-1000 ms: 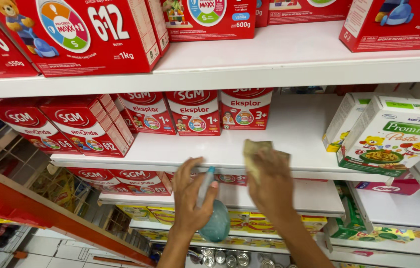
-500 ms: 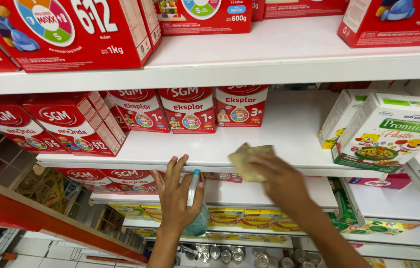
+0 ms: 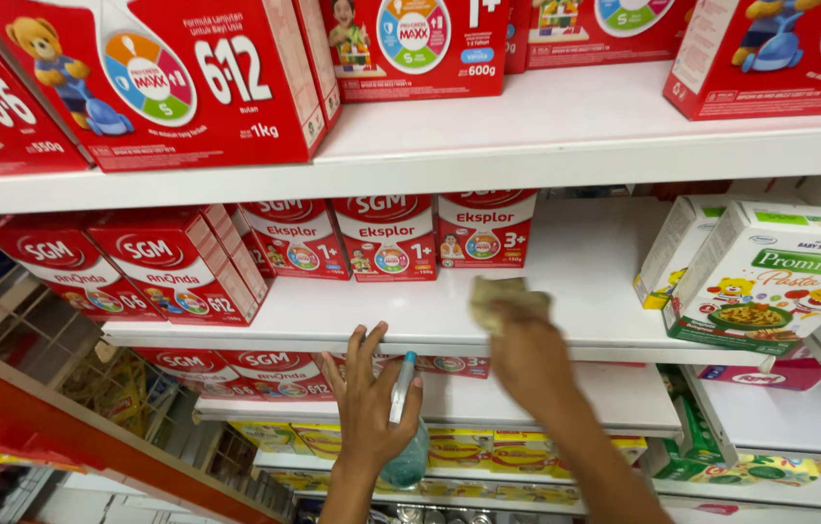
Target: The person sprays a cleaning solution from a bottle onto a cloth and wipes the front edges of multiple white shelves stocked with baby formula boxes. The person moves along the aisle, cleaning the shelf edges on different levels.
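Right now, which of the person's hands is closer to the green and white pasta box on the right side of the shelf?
Right. The right hand, pressing a tan cloth on the white shelf, is just left of the pasta box. The left hand, holding a spray bottle, is lower and farther left.

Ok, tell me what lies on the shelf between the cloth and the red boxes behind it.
Nothing: in the head view, only bare white shelf lies between the cloth under the right hand and the red boxes.
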